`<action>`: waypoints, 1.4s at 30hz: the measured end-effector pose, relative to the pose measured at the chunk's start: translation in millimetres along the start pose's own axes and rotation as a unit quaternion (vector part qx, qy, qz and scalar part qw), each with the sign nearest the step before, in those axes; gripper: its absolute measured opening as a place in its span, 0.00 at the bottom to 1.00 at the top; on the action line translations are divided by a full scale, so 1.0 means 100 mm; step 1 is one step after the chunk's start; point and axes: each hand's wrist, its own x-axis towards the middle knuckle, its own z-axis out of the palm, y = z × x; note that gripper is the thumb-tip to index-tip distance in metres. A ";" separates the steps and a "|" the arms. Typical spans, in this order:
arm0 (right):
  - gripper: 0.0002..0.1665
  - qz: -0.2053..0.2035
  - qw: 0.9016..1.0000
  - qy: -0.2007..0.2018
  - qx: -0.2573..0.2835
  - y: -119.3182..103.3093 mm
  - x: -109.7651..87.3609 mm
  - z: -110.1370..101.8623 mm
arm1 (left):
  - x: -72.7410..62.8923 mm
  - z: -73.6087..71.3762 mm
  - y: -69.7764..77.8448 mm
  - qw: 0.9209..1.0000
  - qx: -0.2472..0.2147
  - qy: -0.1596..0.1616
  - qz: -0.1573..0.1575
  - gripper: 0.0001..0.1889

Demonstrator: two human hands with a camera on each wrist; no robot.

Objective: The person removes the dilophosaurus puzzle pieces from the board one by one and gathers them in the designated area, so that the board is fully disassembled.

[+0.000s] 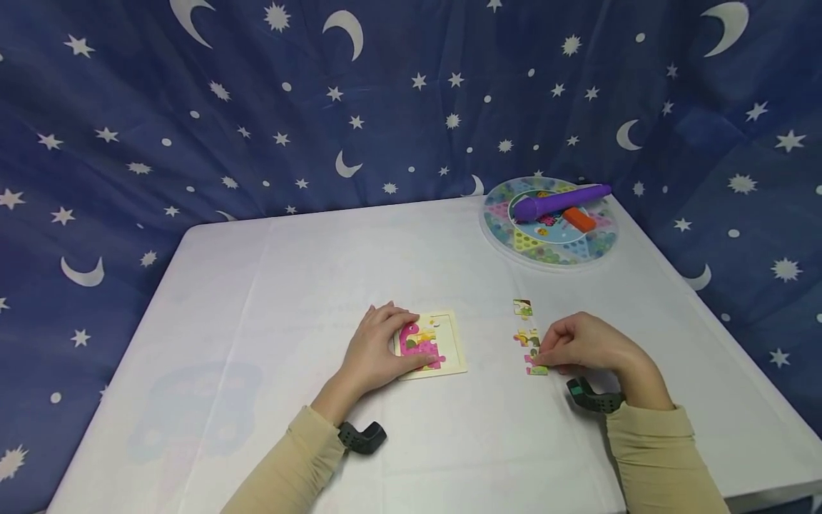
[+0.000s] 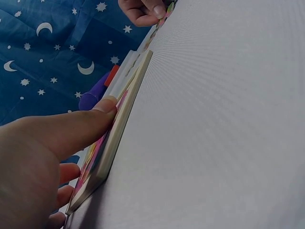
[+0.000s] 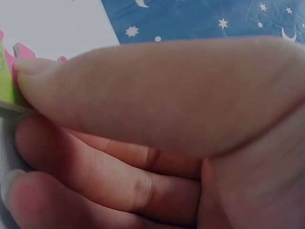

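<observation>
A small square puzzle board (image 1: 457, 345) with a pink dinosaur picture lies partly filled on the white table. My left hand (image 1: 375, 348) holds its left side, the thumb (image 2: 106, 104) on the face and the other fingers at the far edge. To the right, several loose puzzle pieces (image 1: 522, 308) form a rough column. My right hand (image 1: 587, 343) pinches a green and pink puzzle piece (image 3: 6, 86) at the column's near end, between thumb and forefinger. Its other fingers curl below. In the head view the fingertips hide part of that piece.
At the back right lies a round, colourful game board (image 1: 514, 239), with a purple microphone-shaped object (image 1: 565, 203) and an orange block (image 1: 579, 220) on it. A dark blue curtain (image 1: 411, 93) with moons and stars hangs behind the table (image 1: 289, 285).
</observation>
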 end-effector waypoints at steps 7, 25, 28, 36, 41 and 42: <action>0.16 -0.007 1.000 0.006 -0.003 0.00 0.02 -0.01 | -0.01 -0.01 0.00 1.000 0.002 0.005 0.006 0.39; 0.14 0.017 0.999 0.050 -0.004 -0.02 0.04 0.00 | -0.01 0.00 -0.01 1.000 0.006 -0.006 -0.007 0.39; 0.15 0.019 0.998 0.055 -0.007 -0.02 0.05 0.00 | -0.01 0.00 -0.01 1.000 0.008 -0.008 -0.009 0.40; 0.17 0.018 0.998 0.064 -0.006 -0.02 0.06 0.00 | -0.01 0.00 -0.03 1.000 0.007 -0.009 -0.004 0.41; 0.18 0.026 0.997 0.070 -0.006 -0.01 0.08 0.02 | -0.01 0.00 -0.02 1.000 0.004 -0.007 -0.002 0.41; 0.19 0.028 0.997 0.072 -0.006 0.00 0.08 0.02 | -0.01 0.00 -0.02 1.000 0.005 -0.008 -0.003 0.41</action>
